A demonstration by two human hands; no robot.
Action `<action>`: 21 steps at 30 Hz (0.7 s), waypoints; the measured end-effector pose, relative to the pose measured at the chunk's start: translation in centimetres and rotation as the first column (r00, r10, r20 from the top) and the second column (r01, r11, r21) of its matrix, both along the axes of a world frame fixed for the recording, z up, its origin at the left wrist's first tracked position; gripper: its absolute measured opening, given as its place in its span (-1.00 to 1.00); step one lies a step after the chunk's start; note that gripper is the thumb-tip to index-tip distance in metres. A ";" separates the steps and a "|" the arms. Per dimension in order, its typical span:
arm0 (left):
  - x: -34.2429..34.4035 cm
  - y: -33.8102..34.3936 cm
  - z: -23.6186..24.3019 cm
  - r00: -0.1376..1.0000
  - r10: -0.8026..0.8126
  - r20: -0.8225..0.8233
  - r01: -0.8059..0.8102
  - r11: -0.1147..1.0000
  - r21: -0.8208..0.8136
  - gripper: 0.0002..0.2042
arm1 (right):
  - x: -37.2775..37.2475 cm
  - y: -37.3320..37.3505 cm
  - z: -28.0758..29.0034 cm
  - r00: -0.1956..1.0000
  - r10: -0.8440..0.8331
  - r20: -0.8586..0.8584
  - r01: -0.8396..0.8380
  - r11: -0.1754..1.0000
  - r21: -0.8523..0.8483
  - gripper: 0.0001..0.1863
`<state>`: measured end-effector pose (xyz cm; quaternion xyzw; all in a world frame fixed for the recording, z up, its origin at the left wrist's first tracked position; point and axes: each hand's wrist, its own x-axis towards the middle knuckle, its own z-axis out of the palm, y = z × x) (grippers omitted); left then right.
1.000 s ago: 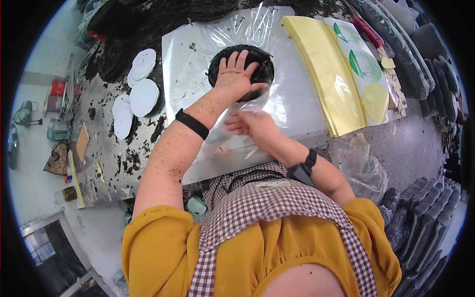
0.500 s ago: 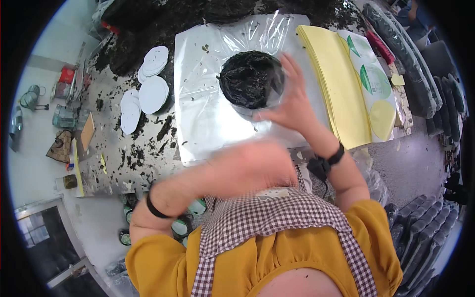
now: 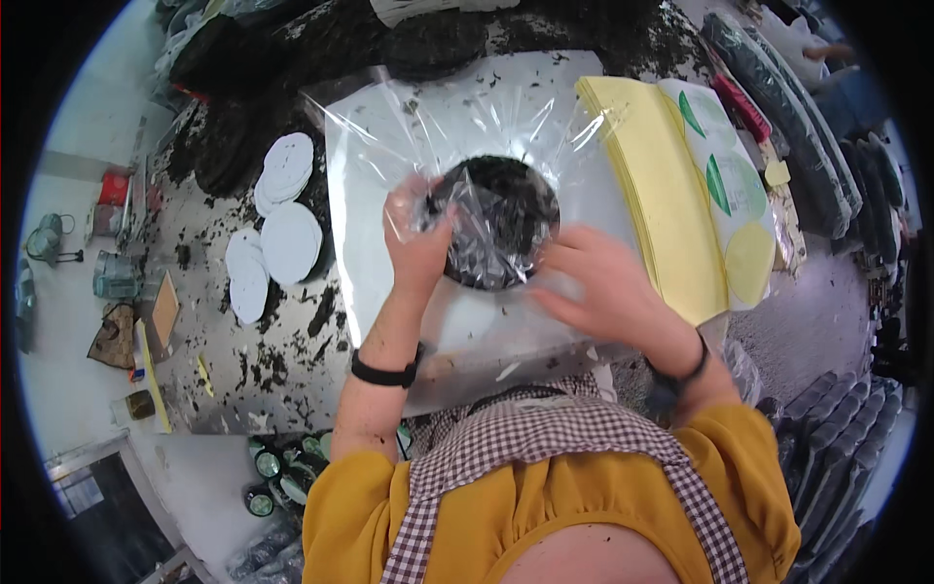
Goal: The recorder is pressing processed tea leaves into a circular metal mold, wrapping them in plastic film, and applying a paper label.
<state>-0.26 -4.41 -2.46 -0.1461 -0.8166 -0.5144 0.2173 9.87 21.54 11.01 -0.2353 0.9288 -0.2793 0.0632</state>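
Note:
A round black cake [image 3: 525, 200], which looks like dried seaweed, lies on clear plastic film [image 3: 545, 122] over a pale sheet [image 3: 370, 195]. Some of the film is folded over the cake's left and middle part, crinkled and shiny. At the cake's left edge, my left hand [image 3: 418, 234] is closed on the film, thumb towards the cake. My right hand [image 3: 603, 287] is at the lower right edge, thumb and fingers apart, fingertips at the film-covered rim. Its fingertips are slightly blurred.
White paper discs [image 3: 292, 243] lie in loose piles to the left, among dark crumbs on the metal table [image 3: 224, 389]. A yellow stack of sheets [image 3: 671, 214] and printed labels [image 3: 735, 185] lie to the right. Dark heaps [image 3: 233, 136] of loose material are at the back left.
My left hand has gone from near my body up to the cake's left edge and now grips film. My right hand has shifted to the lower right rim. Film now covers part of the cake.

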 end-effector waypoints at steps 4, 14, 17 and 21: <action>-0.2 0.9 2.4 0.992 -0.123 -0.020 0.119 0.985 -0.124 -0.61 | -4.9 8.6 -11.2 0.898 -0.177 0.403 0.374 0.791 -0.484 -0.38; -1.4 2.2 7.1 0.972 -0.233 0.017 0.216 0.871 -0.441 -0.48 | -11.1 -0.3 -7.6 0.853 0.468 -0.231 -0.502 0.856 -0.122 -0.44; -1.0 2.7 8.8 0.809 -0.542 0.228 0.573 0.641 -0.511 -0.08 | -11.0 -0.4 -6.8 0.955 0.247 -0.162 -0.267 0.957 -0.117 -0.56; 0.1 4.3 5.8 0.904 -0.420 0.080 0.389 0.733 -0.558 -0.05 | -6.1 -0.7 -4.3 0.962 -0.125 -0.244 0.014 0.911 -0.413 -0.67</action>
